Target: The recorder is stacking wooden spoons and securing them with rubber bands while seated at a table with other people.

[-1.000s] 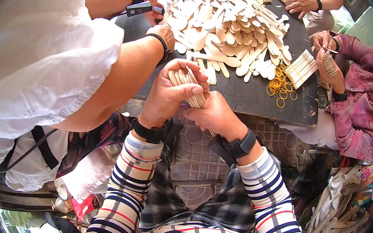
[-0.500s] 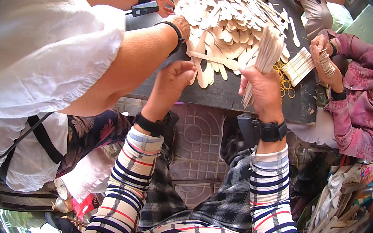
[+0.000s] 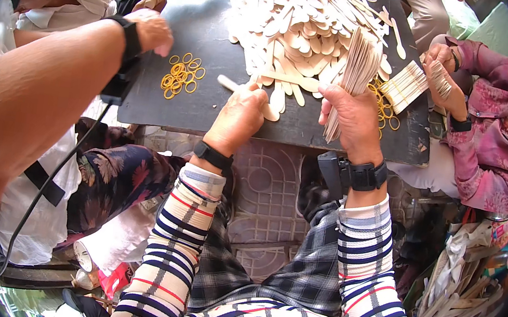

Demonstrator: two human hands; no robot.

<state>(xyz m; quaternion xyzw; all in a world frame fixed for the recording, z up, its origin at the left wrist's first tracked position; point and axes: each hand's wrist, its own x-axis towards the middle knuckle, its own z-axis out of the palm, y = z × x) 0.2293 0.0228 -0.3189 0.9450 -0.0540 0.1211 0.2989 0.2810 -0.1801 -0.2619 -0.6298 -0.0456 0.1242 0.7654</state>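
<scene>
Hands sorting flat wooden sticks at a crowded dark board.

Head view: the right hand point(image 3: 355, 117) is closed around an upright stack of wooden sticks point(image 3: 355, 76), its lower end resting near the front of the dark board point(image 3: 198, 98). The left hand point(image 3: 240, 115) lies curled at the near edge of the heap of loose sticks point(image 3: 302, 25), fingertips touching one stick; how firmly it grips, I cannot tell. Yellow rubber bands point(image 3: 182, 73) lie scattered to the left, more beside the stack on the right. A neighbour's bare forearm with a black wrist strap point(image 3: 130, 39) reaches in from the left; another person in a pink sleeve point(image 3: 490, 143) holds a small bundle at the right. Patterned grey paving point(image 3: 269, 192) shows below the board.
</scene>
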